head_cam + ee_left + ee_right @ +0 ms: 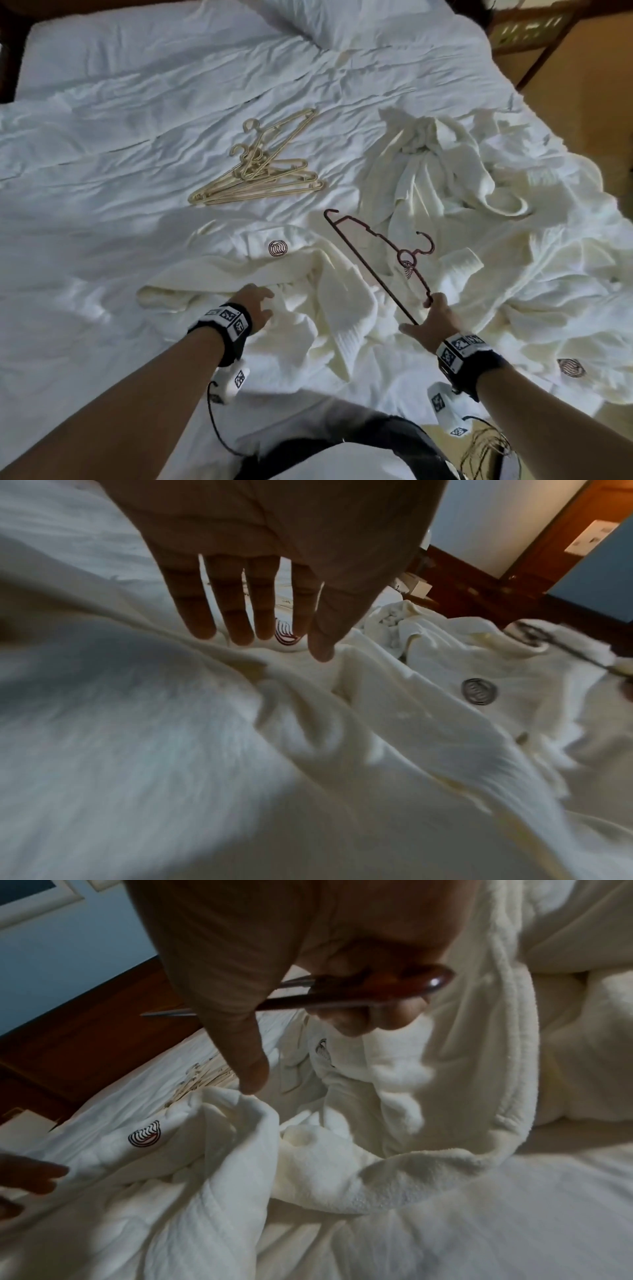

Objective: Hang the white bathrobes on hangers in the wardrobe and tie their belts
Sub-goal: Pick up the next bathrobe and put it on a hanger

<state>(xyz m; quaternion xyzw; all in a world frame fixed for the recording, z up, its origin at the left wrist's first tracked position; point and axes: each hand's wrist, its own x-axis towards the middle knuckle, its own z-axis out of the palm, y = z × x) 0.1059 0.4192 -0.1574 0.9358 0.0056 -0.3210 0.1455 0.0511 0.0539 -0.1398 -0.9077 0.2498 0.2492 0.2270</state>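
Observation:
Several white bathrobes lie crumpled on the bed. The nearest bathrobe [308, 291] carries a dark round logo [277, 248] on its chest. My left hand [257, 305] hovers just over this robe with straight spread fingers [240, 610], holding nothing. My right hand [431, 318] grips one end of a dark red hanger [373, 253], lifted above the robes with its hook to the right. In the right wrist view the fingers curl round the hanger's end [377, 993]. Another bathrobe [435, 178] is bunched farther back, and one more [548, 325] lies at the right.
A pile of several beige hangers [260, 168] lies on the white sheet [102, 154] behind the robes. A pillow [342, 20] sits at the head of the bed. Wooden furniture [565, 68] stands beyond the bed's right edge.

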